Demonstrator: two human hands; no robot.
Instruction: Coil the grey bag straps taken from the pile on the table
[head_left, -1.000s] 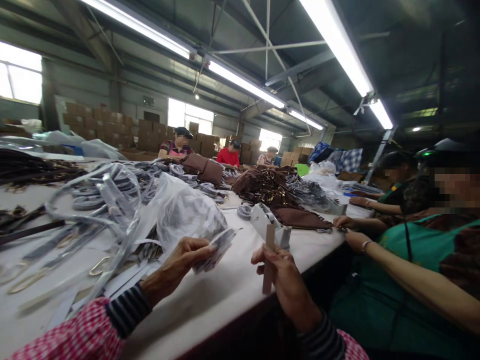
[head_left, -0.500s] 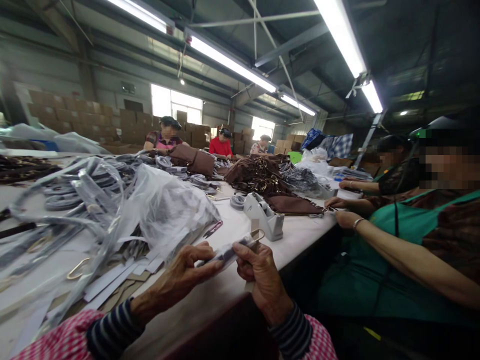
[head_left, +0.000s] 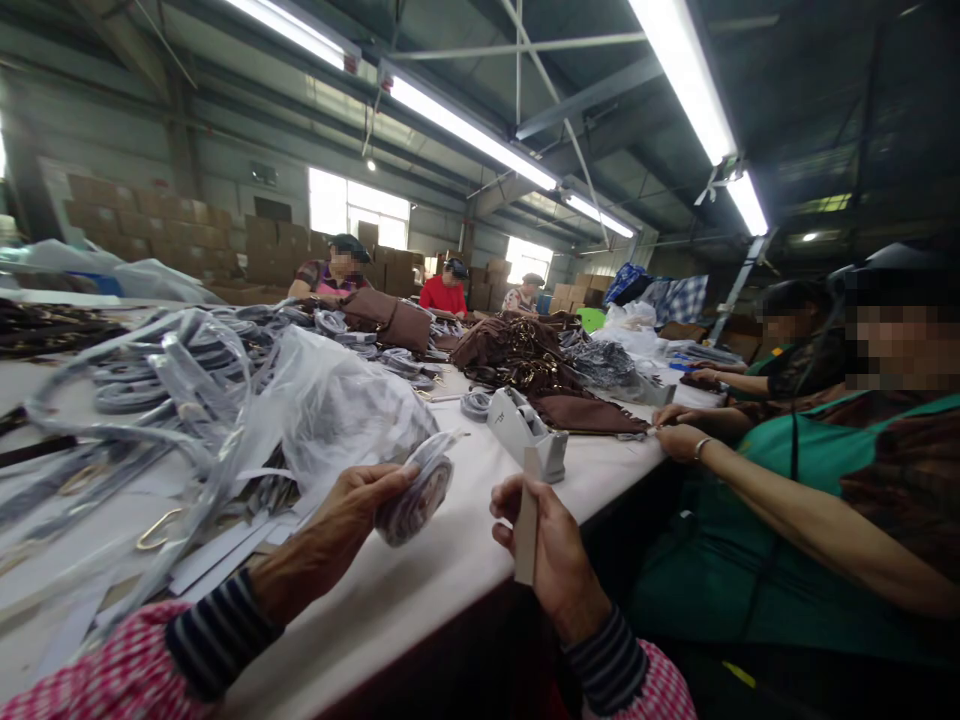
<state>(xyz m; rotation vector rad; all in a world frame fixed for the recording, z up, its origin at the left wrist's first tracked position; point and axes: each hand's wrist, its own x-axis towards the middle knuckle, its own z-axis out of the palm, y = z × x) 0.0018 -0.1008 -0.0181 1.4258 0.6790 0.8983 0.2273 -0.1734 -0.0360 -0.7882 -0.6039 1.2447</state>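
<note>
My left hand grips a coiled grey strap in a clear plastic bag, held just above the white table. My right hand holds a narrow tan card strip upright, a short way to the right of the bagged strap. The two hands are apart. A white tape dispenser stands on the table just beyond my right hand.
A clear plastic bag and a heap of grey straps lie to the left, with white card strips beneath. Brown fabric items are piled further back. A person in a green apron works at my right; other people sit at the far end.
My hands were together on the bagged strap half a second ago. They have since parted: the left keeps the bagged coil, the right holds the card strip upright.
</note>
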